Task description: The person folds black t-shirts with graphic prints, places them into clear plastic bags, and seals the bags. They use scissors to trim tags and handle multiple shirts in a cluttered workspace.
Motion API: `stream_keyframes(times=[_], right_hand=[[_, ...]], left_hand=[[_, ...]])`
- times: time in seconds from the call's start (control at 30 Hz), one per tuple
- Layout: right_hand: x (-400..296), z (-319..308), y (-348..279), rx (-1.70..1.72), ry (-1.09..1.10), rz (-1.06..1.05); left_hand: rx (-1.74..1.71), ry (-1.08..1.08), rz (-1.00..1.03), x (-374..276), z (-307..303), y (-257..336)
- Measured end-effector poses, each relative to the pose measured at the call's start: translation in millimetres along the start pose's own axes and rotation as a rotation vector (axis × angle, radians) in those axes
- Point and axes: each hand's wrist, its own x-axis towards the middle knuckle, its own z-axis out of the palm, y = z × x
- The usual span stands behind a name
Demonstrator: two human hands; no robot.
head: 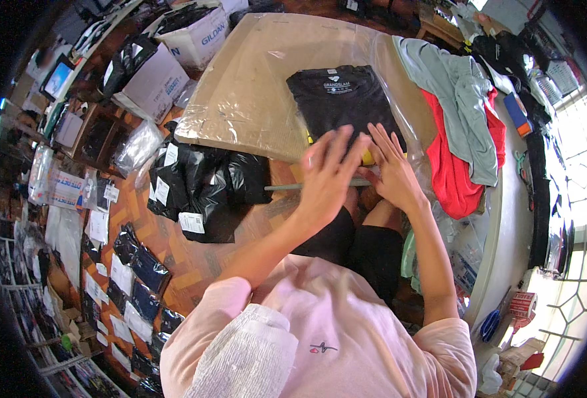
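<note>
A black T-shirt (345, 102) with a printed neck mark lies folded on a cardboard-topped table (253, 74) covered in clear plastic. Over its near edge is my left hand (335, 161), slightly blurred, fingers spread. My right hand (390, 166) is beside it at the shirt's near right corner, fingers extended and palm down. Bits of yellow show at the shirt's near edge, partly hidden by both hands. Neither hand shows anything gripped.
Grey cloth (465, 99) and red cloth (455, 184) drape over the table's right side. Black plastic parcels (209, 184) with labels lie left of the table. Cardboard boxes (156, 82) stand at the upper left. Scissors (522, 164) rest on the right-hand ledge. Packaged garments (144, 263) cover the floor at lower left.
</note>
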Motion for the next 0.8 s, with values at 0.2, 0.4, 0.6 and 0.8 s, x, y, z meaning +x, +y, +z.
stream_keyframes(times=[0.2, 0.4, 0.6, 0.8], right_hand=[[-55.9, -3.7, 26.2, -0.061, 0.426, 0.196], [-28.1, 15.0, 70.4, -0.038, 0.491, 0.518], [-6.2, -0.3, 53.4, 0.245, 0.548, 0.705], [-30.8, 2.0, 17.9, 0.174, 0.583, 0.815]], left_hand=[[-0.368, 0.099, -0.554, -55.8, -12.8, -22.9], [-0.534, 0.095, -0.583, -27.0, 2.2, -28.4], [-0.57, 0.222, -0.602, 5.2, -4.0, -45.5], [-0.414, 0.218, -0.578, -38.6, -6.1, -42.9]])
